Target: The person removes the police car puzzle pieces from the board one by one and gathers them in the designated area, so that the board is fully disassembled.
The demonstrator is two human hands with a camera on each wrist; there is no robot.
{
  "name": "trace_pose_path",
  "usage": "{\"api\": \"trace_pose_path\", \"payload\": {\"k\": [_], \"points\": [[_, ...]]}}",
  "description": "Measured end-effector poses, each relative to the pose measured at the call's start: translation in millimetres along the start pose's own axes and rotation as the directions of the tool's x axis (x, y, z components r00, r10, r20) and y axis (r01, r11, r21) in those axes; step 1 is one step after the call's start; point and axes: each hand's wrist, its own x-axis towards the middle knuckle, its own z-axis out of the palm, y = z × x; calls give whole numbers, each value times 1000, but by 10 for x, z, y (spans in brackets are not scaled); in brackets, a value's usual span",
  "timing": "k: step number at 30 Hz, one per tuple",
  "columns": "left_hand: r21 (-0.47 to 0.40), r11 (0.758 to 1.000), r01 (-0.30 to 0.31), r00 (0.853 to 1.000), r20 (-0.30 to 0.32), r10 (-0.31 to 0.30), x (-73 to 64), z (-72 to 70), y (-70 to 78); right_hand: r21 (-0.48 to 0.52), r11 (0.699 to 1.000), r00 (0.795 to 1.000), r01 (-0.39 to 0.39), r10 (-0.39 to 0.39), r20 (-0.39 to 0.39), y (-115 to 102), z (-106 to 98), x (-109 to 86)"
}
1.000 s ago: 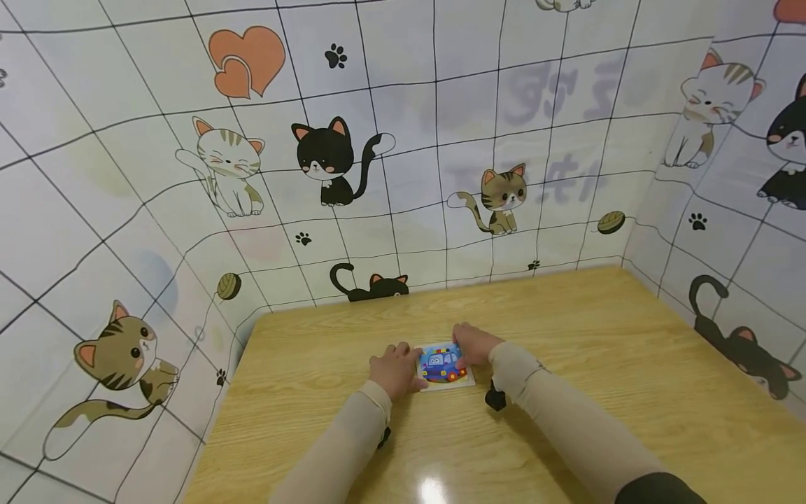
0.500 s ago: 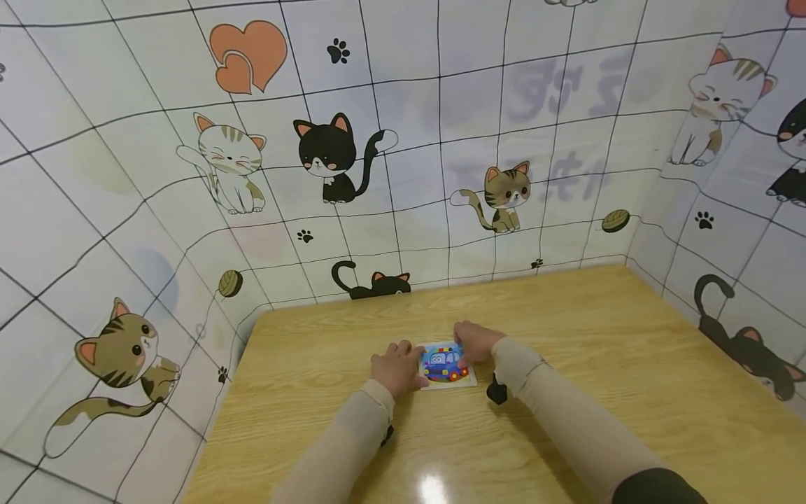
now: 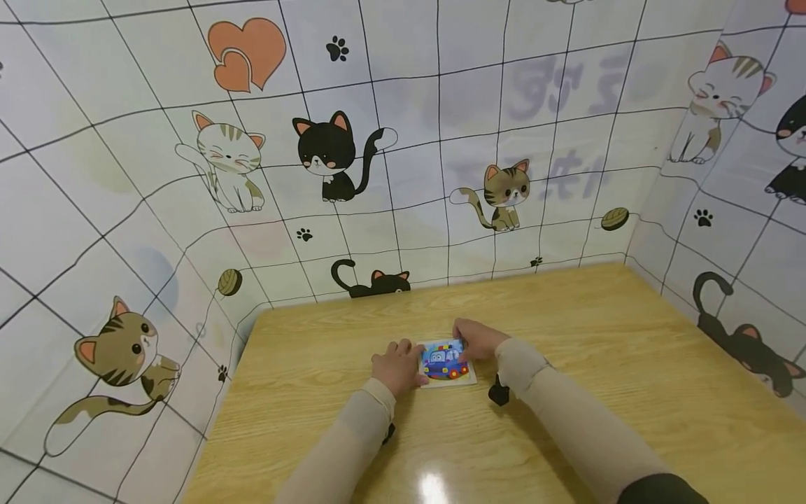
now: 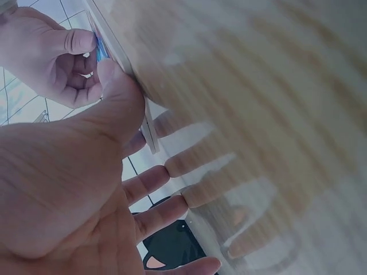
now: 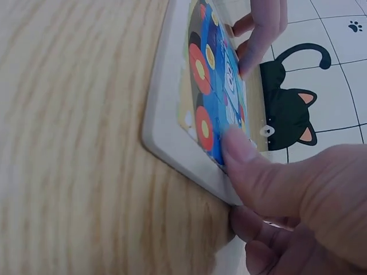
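A small jigsaw puzzle (image 3: 443, 362) with a blue cartoon car lies on the wooden table in a white frame (image 5: 160, 123). Seams between its pieces show in the right wrist view. My left hand (image 3: 397, 367) holds the left side, its thumb (image 4: 120, 91) at the near corner and several fingers spread against the tabletop. At the right side, my right hand (image 3: 481, 339) has its thumb (image 5: 246, 163) on the picture near the wheels and its other fingers curled at the frame's edge. The right thumb hides part of the car.
The wooden table (image 3: 315, 420) meets walls covered in a cat-print grid sheet (image 3: 415, 175) at the back and sides. A dark wrist-worn device (image 3: 499, 392) hangs beneath the right wrist, close to the tabletop.
My right thumb has shifted slightly on the picture and the right wrist has moved a little to the right. The left hand keeps its place at the puzzle's left side.
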Motion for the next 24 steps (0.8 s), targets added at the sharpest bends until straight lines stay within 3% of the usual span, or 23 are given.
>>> {"api": "trace_pose_path", "payload": {"k": [14,18,24], "points": [[-28,999,21,1000,13,-20,-50,-48,57,-20,994,988,112,-113,-105,144,42,-88],[-15,1000,23,999,25,-23,-75,-48,66,-104,983,982,151,-162,-99,158,63,-95],[-31,999,17,1000,26,-17,-50,-24,45,-280,931,958,236,-271,-93,155,54,-104]]}}
